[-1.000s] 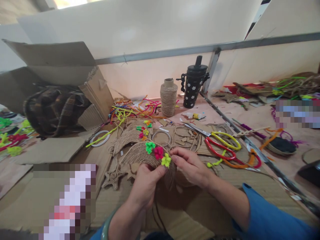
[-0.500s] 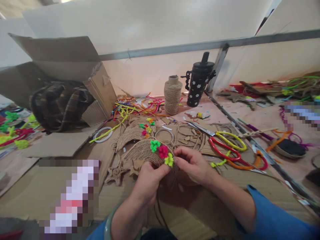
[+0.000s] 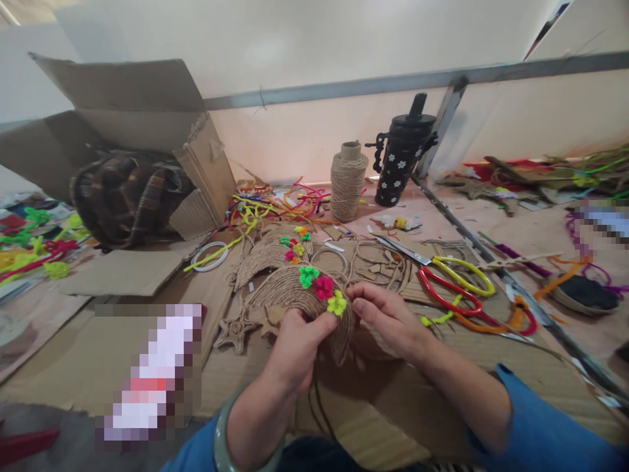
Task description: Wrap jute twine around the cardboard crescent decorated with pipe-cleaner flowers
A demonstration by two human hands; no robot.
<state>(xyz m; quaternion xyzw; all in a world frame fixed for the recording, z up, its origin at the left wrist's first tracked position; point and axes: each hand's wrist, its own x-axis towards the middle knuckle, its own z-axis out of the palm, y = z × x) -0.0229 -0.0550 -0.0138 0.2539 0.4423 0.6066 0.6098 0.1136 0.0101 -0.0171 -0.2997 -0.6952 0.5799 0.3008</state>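
Observation:
A crescent wound in brown twine is gripped by my left hand, thumb on top beside the yellow flower. Three fuzzy pipe-cleaner flowers sit along it: a green flower, a pink flower and a yellow flower. At the crescent's right edge, my right hand has thumb and fingertips pinched together; what lies between them is too small to make out. Behind it rests a similar twine crescent with smaller flowers. A twine star lies left of my left hand.
Red-handled scissors and yellow-handled scissors lie at the right. A twine spool, a black flowered tumbler and a small glue bottle stand or lie behind. An open cardboard box holds plaid cloth at the left.
The view has shifted slightly, so the scene sits a little further right. My right fingertips have moved slightly off the yellow flower's side; my left hand keeps its hold on the crescent.

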